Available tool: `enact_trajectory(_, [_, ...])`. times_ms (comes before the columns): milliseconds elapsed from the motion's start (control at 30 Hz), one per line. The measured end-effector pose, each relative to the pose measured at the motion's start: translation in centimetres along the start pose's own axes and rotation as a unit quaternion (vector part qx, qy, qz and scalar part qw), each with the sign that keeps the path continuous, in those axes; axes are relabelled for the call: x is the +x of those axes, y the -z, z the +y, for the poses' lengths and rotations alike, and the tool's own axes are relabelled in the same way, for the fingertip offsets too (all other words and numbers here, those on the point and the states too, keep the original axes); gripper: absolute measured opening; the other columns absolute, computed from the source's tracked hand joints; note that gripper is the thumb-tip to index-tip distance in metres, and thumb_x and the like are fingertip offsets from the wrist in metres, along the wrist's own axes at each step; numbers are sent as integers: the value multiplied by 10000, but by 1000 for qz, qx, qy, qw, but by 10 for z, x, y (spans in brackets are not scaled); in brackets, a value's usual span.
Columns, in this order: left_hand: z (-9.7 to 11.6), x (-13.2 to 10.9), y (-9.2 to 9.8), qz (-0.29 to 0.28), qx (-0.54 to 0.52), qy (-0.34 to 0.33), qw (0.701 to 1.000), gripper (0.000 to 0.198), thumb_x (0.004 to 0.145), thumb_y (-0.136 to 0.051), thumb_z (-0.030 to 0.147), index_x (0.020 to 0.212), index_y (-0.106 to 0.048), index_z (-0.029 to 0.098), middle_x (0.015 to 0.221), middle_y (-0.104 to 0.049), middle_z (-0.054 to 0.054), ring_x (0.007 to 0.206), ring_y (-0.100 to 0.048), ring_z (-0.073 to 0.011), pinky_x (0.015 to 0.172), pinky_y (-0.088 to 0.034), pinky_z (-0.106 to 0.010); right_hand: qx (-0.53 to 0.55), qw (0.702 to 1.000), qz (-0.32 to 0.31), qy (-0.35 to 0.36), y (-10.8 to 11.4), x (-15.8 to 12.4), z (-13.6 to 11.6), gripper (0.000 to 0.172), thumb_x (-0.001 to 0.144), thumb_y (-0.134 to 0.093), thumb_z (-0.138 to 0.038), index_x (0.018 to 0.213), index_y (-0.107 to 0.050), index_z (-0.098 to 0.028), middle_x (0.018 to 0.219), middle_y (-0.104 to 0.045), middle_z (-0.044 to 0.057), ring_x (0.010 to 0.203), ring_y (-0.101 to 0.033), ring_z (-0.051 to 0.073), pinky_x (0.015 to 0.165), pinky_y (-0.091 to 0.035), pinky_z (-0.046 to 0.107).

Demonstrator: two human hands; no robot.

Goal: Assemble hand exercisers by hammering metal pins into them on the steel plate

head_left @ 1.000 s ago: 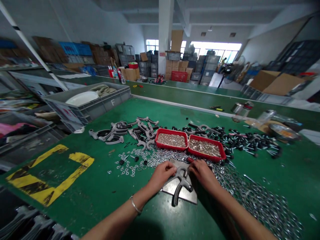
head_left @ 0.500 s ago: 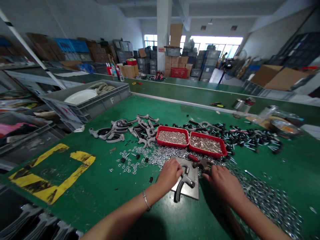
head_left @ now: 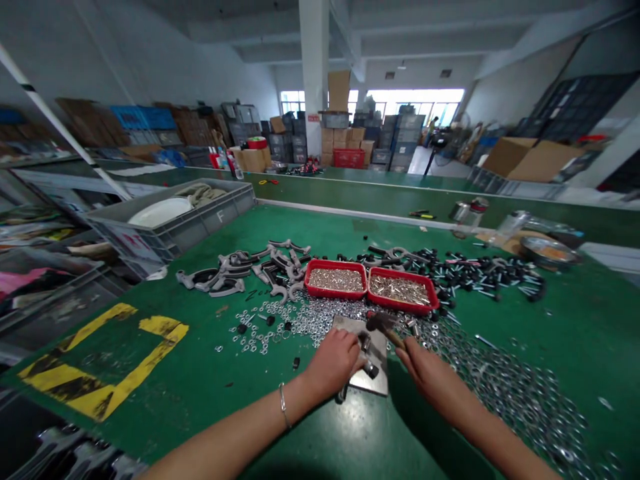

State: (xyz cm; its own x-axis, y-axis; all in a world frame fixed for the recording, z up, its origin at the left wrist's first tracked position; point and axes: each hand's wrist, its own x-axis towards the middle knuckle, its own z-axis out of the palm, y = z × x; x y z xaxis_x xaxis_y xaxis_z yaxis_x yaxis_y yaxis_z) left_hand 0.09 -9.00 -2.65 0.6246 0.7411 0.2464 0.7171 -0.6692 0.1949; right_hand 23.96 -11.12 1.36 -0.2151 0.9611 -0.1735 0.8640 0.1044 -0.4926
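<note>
My right hand (head_left: 431, 377) is wrapped round the wooden handle of a hammer (head_left: 384, 324). The hammer's dark head hangs over the upper right of a flat metal plate (head_left: 375, 385). My left hand (head_left: 334, 360) is closed on a grey metal clamp-like part with a black grip (head_left: 371, 368), held on the plate; the fingers cover much of it. Just beyond the plate stand two red trays, one filled with tiny metal pieces (head_left: 336, 279), the other with small pins or rivets (head_left: 403, 291).
Similar grey and black parts (head_left: 233, 270) lie in a heap to the left. Metal nuts or rings (head_left: 520, 393) spread to the right, with black-headed bolts (head_left: 465, 270) farther back. A grey crate (head_left: 210, 217) and yellow-black tape (head_left: 100, 400) are at left.
My right hand has turned the hammer, so its head now points up and left, near the part. My left hand has closed over the part on the plate. The view has shifted slightly.
</note>
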Motion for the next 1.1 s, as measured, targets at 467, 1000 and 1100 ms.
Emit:
enact_trajectory(467, [19, -15, -7, 60, -121, 189, 973, 822, 785, -637, 243, 1492, -240, 111, 1266, -554, -199, 1180, -497, -369, 1029, -384, -542, 185, 979, -75, -52, -5, -24, -11, 406, 930, -365, -581, 842, -554, -233, 643, -585, -6, 485, -494, 143, 484, -379, 261])
enact_trajectory(1000, [-24, -25, 4, 20, -270, 199, 942, 291, 825, -651, 235, 1110, -622, 183, 1139, -600, -87, 1113, -508, -255, 1013, -400, -415, -119, 978, 131, 107, -8, 46, 30, 219, 948, -417, -261, 916, -622, -189, 953, -621, 120, 915, -590, 257, 834, -476, 368])
enact_trajectory(1100, [-33, -22, 13, 21, -255, 181, 949, 269, 855, -642, 256, 1118, -633, 197, 1121, -618, -78, 1093, -529, -245, 989, -418, -400, -108, 977, 138, 119, -14, 71, 5, 225, 970, -408, -249, 948, -621, -181, 986, -614, 112, 952, -583, 242, 859, -468, 346])
